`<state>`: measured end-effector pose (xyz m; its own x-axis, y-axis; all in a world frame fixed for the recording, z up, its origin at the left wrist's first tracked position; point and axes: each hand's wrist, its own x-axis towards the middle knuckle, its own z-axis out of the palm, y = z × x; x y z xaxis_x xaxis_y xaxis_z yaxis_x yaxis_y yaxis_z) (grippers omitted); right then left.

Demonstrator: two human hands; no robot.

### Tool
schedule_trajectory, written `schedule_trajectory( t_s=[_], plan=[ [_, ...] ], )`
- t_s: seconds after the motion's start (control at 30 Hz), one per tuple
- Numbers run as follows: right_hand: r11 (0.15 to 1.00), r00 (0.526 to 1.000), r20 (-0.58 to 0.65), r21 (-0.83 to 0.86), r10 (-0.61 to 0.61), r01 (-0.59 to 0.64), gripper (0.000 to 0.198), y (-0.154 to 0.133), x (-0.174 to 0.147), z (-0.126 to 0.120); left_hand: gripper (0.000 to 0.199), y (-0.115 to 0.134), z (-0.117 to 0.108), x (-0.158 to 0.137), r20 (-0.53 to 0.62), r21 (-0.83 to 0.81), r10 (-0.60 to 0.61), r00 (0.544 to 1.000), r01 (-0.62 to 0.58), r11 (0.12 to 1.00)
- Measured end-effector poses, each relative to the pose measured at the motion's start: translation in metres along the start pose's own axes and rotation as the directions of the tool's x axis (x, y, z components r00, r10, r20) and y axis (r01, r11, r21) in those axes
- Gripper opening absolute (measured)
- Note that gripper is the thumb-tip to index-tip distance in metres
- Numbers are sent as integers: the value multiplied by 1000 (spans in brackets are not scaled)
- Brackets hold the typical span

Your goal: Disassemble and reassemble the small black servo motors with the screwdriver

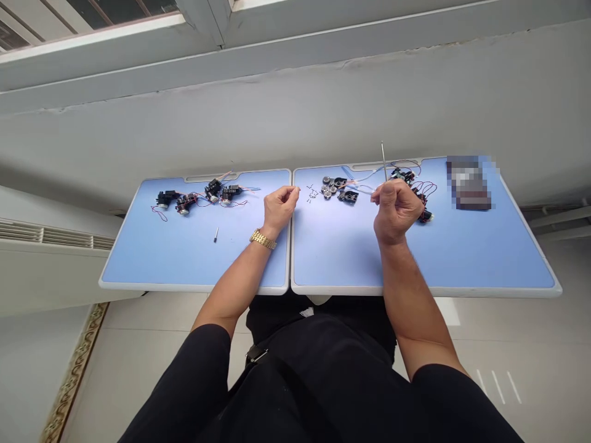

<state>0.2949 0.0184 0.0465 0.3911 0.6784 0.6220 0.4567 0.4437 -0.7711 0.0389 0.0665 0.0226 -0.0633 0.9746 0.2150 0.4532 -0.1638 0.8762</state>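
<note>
My right hand (398, 209) is closed around a screwdriver whose thin metal shaft (383, 161) points up and away from me; its handle is hidden in the fist. Over the seam of the two tabletops, my left hand (279, 206) has thumb and fingers pinched together; anything between them is too small to make out. Just right of it lie several small screws (313, 194). Beyond them are round metallic parts (327, 187) and black housings (348, 196) with wires. Black wired assemblies (425, 215) sit partly behind my right hand.
Several black assemblies with red and blue wires (186, 203) lie on the left tabletop (152, 258). A small dark-tipped metal tool (215, 235) rests nearer me. At the right tabletop's (498, 258) far corner is a blurred-out dark object (470, 184). A wall stands behind.
</note>
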Motion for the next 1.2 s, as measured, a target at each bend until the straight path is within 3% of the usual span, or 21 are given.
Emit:
schedule_trajectory(
  t_s=[0.2,0.3,0.37,0.47,0.53,0.63,0.73,0.87,1.2],
  plan=[
    [999,999,40,36,-16,15,61,-2,0,-1,29,-6,-3,-2,11,4,43,999,-43,999],
    [998,968,244,-10,-63,68,61,0,-1,3,30,-5,-2,-2,11,28,58,998,-58,998],
    [992,890,442,-6,-113,129,57,-2,-5,8,30,-6,-3,-1,1,38,67,998,-67,997],
    [973,686,701,48,-195,227,45,-7,-13,16,28,-8,-4,2,-30,35,87,996,-86,996],
    [953,571,791,49,-219,298,38,-10,-19,17,28,-10,-5,5,-43,21,91,995,-90,996],
    [935,505,844,-13,-181,355,32,-9,-28,8,29,-12,-5,8,-41,23,77,996,-76,997],
    [925,505,855,-87,-122,370,28,2,-35,-7,29,-11,-4,7,-15,19,72,997,-72,997],
    [915,571,818,-176,-70,364,26,21,-41,-23,29,-8,-1,4,25,16,71,997,-71,997],
    [910,652,745,-160,-142,382,20,38,-55,-23,30,-13,0,7,52,26,57,997,-59,998]
  ],
)
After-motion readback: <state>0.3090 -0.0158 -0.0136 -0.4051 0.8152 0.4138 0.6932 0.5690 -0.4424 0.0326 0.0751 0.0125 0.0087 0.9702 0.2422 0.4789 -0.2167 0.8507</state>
